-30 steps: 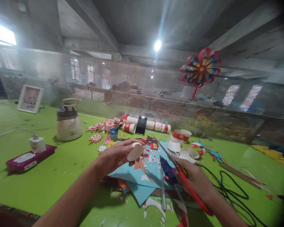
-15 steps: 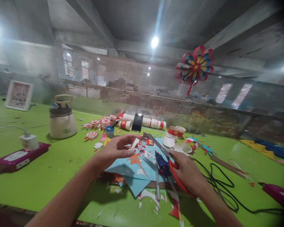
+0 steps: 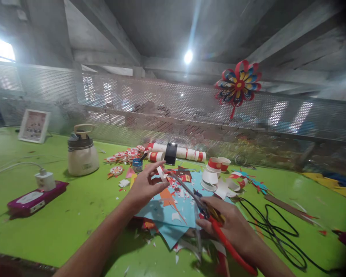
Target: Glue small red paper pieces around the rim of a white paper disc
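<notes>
My left hand pinches a small white paper piece between thumb and fingers, above the littered blue paper. Scissors with red handles are gripped in my right hand. Their blades point up and left, the tips close to the white piece; whether they touch it I cannot tell. Under both hands lies light blue paper, strewn with red, white and orange scraps. A dark blue tool, partly hidden, lies behind the scissors.
Cut paper cups stand behind my right hand. A phone leans on a cup roll. Left are a blue jar, a beige bottle and a purple power strip. A black cable loops at right.
The scissors have come nearer to the paper piece, their blades now reaching toward my left hand. The white piece stands more upright in my fingers. The whole view has shifted slightly.
</notes>
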Demonstrator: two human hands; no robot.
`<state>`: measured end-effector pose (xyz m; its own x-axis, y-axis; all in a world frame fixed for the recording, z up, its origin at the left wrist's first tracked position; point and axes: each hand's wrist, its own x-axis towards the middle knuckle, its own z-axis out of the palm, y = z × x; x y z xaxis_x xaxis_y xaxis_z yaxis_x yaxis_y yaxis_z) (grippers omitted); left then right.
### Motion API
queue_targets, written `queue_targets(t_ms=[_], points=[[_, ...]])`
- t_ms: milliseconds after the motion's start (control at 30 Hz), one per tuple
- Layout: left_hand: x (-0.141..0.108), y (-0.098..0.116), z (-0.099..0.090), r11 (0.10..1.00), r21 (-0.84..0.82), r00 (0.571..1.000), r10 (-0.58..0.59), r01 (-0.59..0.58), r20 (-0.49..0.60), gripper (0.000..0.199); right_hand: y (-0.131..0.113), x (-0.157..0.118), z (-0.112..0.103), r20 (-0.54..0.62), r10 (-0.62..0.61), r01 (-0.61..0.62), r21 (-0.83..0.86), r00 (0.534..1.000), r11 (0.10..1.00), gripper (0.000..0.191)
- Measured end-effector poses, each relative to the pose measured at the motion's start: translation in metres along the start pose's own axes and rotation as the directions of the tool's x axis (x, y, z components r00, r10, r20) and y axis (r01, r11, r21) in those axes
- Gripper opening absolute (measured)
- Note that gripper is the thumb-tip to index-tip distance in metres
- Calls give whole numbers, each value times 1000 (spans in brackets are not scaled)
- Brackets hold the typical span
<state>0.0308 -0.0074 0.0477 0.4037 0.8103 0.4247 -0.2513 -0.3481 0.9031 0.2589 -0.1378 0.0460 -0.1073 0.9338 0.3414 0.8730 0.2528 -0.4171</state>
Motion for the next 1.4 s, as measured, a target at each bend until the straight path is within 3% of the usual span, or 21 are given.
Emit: queue_targets(t_ms=[100, 300, 500, 633, 867, 1167, 1400], points=[[0, -1, 1, 987, 138, 996, 84, -77, -44, 54, -4, -4, 7, -12, 8, -8, -36, 1000, 999, 36], [-2, 0, 6, 940, 317, 982, 162, -123, -100, 49, -3, -7, 13, -54, -27, 16, -205, 998, 979, 39], [-4, 0, 9, 921, 360, 980, 187, -151, -69, 53, 0, -8, 13, -87, -173, 135, -327, 981, 935, 31], [-5, -2, 9, 890, 427, 979, 197, -158, -46, 54, 1, -9, 14, -104, -215, 160, -387, 971, 908, 33], [-2, -18, 3, 775, 579, 947, 320, -253, -14, 55, 3, -11, 15, -118, -242, 155, -492, 963, 857, 44], [-3, -14, 4, 695, 686, 960, 279, -217, 20, 53, 6, -10, 14, -153, -323, 195, -540, 934, 819, 43], [-3, -14, 4, 744, 638, 971, 240, -198, 22, 52, 11, -10, 12, -123, -341, 221, -551, 932, 805, 44]])
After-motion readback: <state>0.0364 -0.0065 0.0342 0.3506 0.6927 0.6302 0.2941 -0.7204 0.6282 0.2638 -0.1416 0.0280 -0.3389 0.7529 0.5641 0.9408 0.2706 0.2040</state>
